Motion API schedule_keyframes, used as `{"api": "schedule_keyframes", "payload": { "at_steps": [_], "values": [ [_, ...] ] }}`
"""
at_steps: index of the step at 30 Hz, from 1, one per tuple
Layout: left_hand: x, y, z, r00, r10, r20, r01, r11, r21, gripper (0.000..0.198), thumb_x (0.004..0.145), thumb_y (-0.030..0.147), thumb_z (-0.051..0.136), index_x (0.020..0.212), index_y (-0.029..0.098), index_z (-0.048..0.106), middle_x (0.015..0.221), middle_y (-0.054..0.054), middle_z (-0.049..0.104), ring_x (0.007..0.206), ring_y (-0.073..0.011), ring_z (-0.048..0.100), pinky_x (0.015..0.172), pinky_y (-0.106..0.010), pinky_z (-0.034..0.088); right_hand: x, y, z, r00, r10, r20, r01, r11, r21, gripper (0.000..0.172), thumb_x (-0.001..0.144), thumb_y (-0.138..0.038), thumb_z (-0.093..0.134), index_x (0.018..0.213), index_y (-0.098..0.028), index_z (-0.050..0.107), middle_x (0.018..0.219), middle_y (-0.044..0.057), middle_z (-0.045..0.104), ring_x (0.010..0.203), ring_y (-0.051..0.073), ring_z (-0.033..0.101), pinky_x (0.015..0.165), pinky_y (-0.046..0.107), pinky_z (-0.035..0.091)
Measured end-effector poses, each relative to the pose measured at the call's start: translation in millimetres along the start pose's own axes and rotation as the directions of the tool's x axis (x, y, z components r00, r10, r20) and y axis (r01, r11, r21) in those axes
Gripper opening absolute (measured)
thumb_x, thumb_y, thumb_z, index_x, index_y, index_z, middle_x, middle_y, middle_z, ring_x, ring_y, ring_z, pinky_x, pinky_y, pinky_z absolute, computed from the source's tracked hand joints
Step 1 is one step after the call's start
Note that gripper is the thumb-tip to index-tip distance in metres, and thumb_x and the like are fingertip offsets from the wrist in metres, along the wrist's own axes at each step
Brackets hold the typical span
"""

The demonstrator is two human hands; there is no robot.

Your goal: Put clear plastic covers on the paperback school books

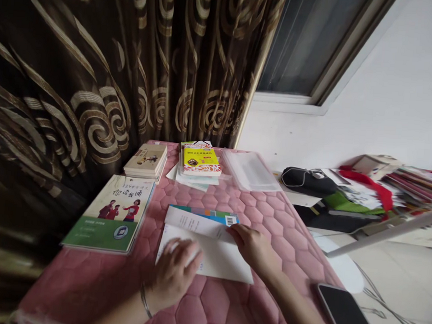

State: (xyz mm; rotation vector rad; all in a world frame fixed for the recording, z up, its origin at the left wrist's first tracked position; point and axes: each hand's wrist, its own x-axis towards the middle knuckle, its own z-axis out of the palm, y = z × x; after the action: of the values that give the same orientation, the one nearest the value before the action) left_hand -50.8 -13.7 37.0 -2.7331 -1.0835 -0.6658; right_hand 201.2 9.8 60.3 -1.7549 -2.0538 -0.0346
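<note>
A white booklet (209, 253) lies flat near the front middle of the pink quilted worktop (271, 220), its upper flap folded over so that a blue edge with a barcode shows along the far side; the left hand (174, 272) rests palm down on the booklet's near left corner, fingers spread and flat, gripping nothing; the right hand (253, 246) presses on the right end of the folded flap, fingers stretched out along the fold, likewise flat and not closed around anything. Just left of the booklet lies a green-covered book (114, 214) with two figures on its front; beyond it sits a small stack of tan books (146, 161); beside that, a yellow book (200, 159) on loose papers; further right, a clear plastic sleeve (250, 172). A dark phone (349, 317) lies near the worktop's right front edge; a patterned brown curtain (96, 74) hangs behind.
</note>
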Motion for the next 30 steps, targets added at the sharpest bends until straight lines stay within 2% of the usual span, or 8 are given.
{"api": "schedule_keyframes", "payload": {
  "at_steps": [2,5,8,12,15,19,25,30],
  "values": [
    [-4,11,10.1,0.985,0.105,0.136,-0.100,0.994,-0.046,0.034,0.091,0.028,0.053,0.124,0.025,0.055,0.129,-0.009,0.059,0.123,-0.0270,0.051,0.100,-0.043,0.044,7,3,0,1.000,0.001,-0.029,-0.002,1.000,-0.021,0.036,0.097,-0.034,0.036,0.081,-0.022,0.067,0.077,0.004,0.073,0.062,0.017,0.065,0.052,0.023,0.036],
    [1,14,20.7,0.968,0.063,0.242,-0.053,0.998,-0.046,0.057,0.079,0.050,0.066,0.126,0.020,0.052,0.137,-0.013,0.052,0.129,-0.0347,0.044,0.101,-0.050,0.043,14,5,-1,0.997,-0.006,-0.075,0.001,0.998,-0.059,0.036,0.096,-0.034,0.037,0.082,-0.021,0.067,0.079,0.004,0.073,0.062,0.016,0.065,0.052,0.024,0.036],
    [13,6,24.5,0.957,0.041,0.287,-0.041,0.999,-0.009,0.072,0.070,0.060,0.070,0.126,0.016,0.052,0.134,-0.016,0.053,0.126,-0.0369,0.046,0.099,-0.052,0.043,18,4,-2,0.993,-0.032,-0.114,0.024,0.997,-0.073,0.033,0.096,-0.030,0.037,0.085,-0.020,0.068,0.081,0.005,0.073,0.064,0.016,0.064,0.054,0.024,0.037],
    [22,2,29.3,0.928,0.130,0.349,-0.164,0.984,0.071,0.059,0.079,0.051,0.065,0.122,0.011,0.056,0.126,-0.021,0.058,0.117,-0.0377,0.054,0.086,-0.047,0.050,23,-3,-5,0.973,-0.117,-0.200,0.102,0.991,-0.084,0.032,0.097,-0.027,0.038,0.092,-0.019,0.068,0.083,0.005,0.071,0.065,0.015,0.062,0.060,0.024,0.039],
    [22,7,35.8,0.907,0.197,0.372,-0.269,0.951,0.151,0.039,0.091,0.028,0.051,0.123,0.007,0.056,0.125,-0.028,0.057,0.112,-0.0399,0.058,0.075,-0.049,0.052,25,-11,-8,0.935,-0.247,-0.254,0.219,0.967,-0.133,0.030,0.096,-0.021,0.040,0.111,-0.019,0.065,0.089,0.006,0.070,0.070,0.015,0.060,0.066,0.026,0.039],
    [25,12,34.2,0.885,0.245,0.397,-0.340,0.921,0.192,0.039,0.088,0.011,0.041,0.124,0.003,0.054,0.119,-0.031,0.059,0.103,-0.0377,0.064,0.069,-0.047,0.053,30,-15,-13,0.902,-0.388,-0.191,0.347,0.913,-0.215,0.051,0.088,-0.002,0.038,0.131,-0.025,0.055,0.090,0.005,0.065,0.076,0.016,0.057,0.071,0.029,0.037],
    [5,32,17.4,0.867,0.327,0.377,-0.433,0.868,0.243,0.035,0.089,0.019,0.046,0.117,0.002,0.058,0.105,-0.030,0.066,0.087,-0.0364,0.070,0.053,-0.038,0.052,54,-6,-18,0.951,-0.266,-0.157,0.241,0.957,-0.161,0.051,0.085,-0.002,0.042,0.118,-0.032,0.066,0.092,0.005,0.063,0.077,0.016,0.054,0.073,0.029,0.035],
    [-21,45,19.2,0.852,0.415,0.320,-0.503,0.818,0.279,0.028,0.088,0.018,0.048,0.108,0.005,0.061,0.096,-0.025,0.070,0.078,-0.0348,0.071,0.046,-0.034,0.046,78,-1,-8,0.990,-0.134,0.052,0.139,0.986,-0.094,0.048,0.084,-0.004,0.043,0.114,-0.031,0.069,0.098,0.007,0.063,0.090,0.018,0.057,0.081,0.031,0.037]
  ]
}}
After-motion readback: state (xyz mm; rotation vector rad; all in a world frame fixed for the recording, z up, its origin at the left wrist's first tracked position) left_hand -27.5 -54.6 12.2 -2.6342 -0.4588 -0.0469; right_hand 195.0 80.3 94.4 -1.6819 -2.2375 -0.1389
